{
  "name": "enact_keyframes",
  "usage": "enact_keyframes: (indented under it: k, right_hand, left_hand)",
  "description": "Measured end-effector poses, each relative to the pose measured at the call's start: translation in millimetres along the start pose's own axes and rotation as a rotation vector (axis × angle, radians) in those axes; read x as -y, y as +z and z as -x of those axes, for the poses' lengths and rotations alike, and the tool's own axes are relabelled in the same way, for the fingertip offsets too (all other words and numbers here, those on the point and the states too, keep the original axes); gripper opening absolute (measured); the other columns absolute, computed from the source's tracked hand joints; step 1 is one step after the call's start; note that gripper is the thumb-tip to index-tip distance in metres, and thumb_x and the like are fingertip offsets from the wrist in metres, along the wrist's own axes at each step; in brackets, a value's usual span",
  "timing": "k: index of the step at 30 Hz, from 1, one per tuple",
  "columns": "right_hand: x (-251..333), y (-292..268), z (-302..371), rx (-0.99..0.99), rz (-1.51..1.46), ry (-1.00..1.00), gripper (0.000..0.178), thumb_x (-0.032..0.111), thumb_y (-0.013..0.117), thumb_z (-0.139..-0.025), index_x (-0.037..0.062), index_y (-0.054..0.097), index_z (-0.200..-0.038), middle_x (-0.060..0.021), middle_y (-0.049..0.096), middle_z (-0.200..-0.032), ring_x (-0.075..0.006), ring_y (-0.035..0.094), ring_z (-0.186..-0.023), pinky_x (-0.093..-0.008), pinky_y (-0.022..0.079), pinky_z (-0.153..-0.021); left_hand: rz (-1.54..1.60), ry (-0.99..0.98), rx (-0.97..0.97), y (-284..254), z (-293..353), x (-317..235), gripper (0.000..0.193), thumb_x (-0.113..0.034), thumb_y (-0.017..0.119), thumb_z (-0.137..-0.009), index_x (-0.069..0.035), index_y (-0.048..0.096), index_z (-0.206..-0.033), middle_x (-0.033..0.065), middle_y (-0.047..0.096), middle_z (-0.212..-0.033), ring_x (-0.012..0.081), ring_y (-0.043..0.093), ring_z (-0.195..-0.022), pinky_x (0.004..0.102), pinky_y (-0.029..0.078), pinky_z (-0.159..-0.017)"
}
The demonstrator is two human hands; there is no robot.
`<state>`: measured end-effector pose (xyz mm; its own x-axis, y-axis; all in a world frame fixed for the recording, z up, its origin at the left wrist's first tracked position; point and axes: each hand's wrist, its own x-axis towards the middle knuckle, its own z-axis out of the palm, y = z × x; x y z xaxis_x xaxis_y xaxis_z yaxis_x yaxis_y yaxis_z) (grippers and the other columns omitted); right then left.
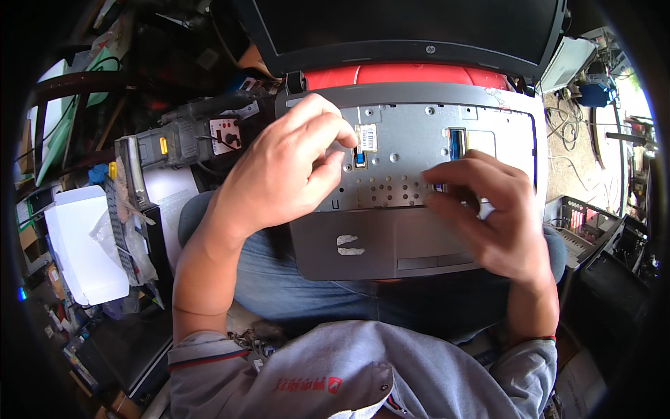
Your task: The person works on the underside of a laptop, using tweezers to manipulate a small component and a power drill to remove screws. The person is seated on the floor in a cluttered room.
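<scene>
An opened laptop lies across my lap, its dark screen (pixel 412 28) tilted back at the far side. Where the keys would be, a bare silver metal plate (pixel 405 136) with screw holes shows. My left hand (pixel 283 167) hovers over the plate's left part, fingers curled, thumb and index tips apart. Beside those tips are a white label (pixel 368 137) and a small blue connector (pixel 360 159). Over the right part is my right hand (pixel 499 216), slightly blurred, thumb and forefinger apart with no object visible between them. Just beyond it sits a cutout with a blue part (pixel 456 144).
To the left are a grey tool-like device (pixel 171 146), a white open box (pixel 84 244) and piled clutter. An opened computer case (pixel 583 227) stands at the right, with loose cables (pixel 569 126) farther back. Red material (pixel 405 74) shows behind the laptop's hinge.
</scene>
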<state>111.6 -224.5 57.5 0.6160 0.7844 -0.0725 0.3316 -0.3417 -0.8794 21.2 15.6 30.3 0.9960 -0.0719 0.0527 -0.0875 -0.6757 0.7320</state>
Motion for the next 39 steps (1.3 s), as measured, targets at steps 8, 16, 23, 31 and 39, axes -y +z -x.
enact_keyframes:
  k: [8, 16, 23, 31, 39]
  right_hand:
    - [-1, 44, -38, 0.073, 0.144, -0.044, 0.011, 0.006, 0.067, -0.081, 0.0007, 0.067, -0.091, -0.017, 0.066, -0.077, -0.0342, 0.066, -0.068, -0.0386, 0.052, -0.061]
    - [-4, 47, -40, 0.093, 0.209, 0.002, 0.011, 0.004, 0.068, -0.082, 0.0002, 0.069, -0.092, -0.0137, 0.068, -0.077, -0.0245, 0.069, -0.068, -0.0314, 0.052, -0.062]
    - [-6, 42, -37, 0.135, 0.297, -0.148, 0.013, 0.003, 0.07, -0.078, 0.0027, 0.07, -0.091, -0.0118, 0.065, -0.075, -0.0285, 0.066, -0.067, -0.0347, 0.052, -0.061]
    - [-10, 36, -15, 0.152, 0.342, -0.261, 0.016, 0.004, 0.071, -0.075, 0.0029, 0.067, -0.091, -0.009, 0.062, -0.074, -0.027, 0.063, -0.064, -0.0355, 0.049, -0.057]
    - [-17, 40, -2, 0.062, 0.284, -0.376, 0.015, 0.006, 0.071, -0.073, 0.0033, 0.063, -0.086, -0.0066, 0.055, -0.069, -0.0244, 0.06, -0.062, -0.0352, 0.048, -0.056]
  left_hand:
    - [0.036, 0.002, -0.027, 3, 2, 7, 0.02, 0.008, 0.059, -0.077, -0.001, 0.059, -0.094, 0.0077, 0.056, -0.095, 0.0153, 0.051, -0.064, 0.0284, 0.045, -0.058]
    - [0.05, 0.024, -0.048, 7, 5, 10, 0.018, 0.008, 0.058, -0.077, 0.0, 0.058, -0.092, 0.0093, 0.055, -0.093, 0.0199, 0.054, -0.066, 0.032, 0.046, -0.062]
    - [0.037, 0.012, -0.039, 6, 4, 8, 0.014, 0.006, 0.057, -0.078, 0.0, 0.058, -0.09, 0.0102, 0.055, -0.094, 0.0227, 0.057, -0.069, 0.0333, 0.047, -0.064]
    - [-0.017, 0.016, -0.041, 8, 5, 4, 0.015, 0.004, 0.059, -0.077, 0.0, 0.06, -0.092, 0.0106, 0.055, -0.095, 0.0244, 0.06, -0.075, 0.0335, 0.049, -0.068]
    - [-0.084, 0.022, -0.029, 7, 4, -4, 0.018, 0.004, 0.062, -0.076, -0.001, 0.062, -0.094, 0.0104, 0.054, -0.095, 0.0237, 0.059, -0.076, 0.0322, 0.049, -0.068]
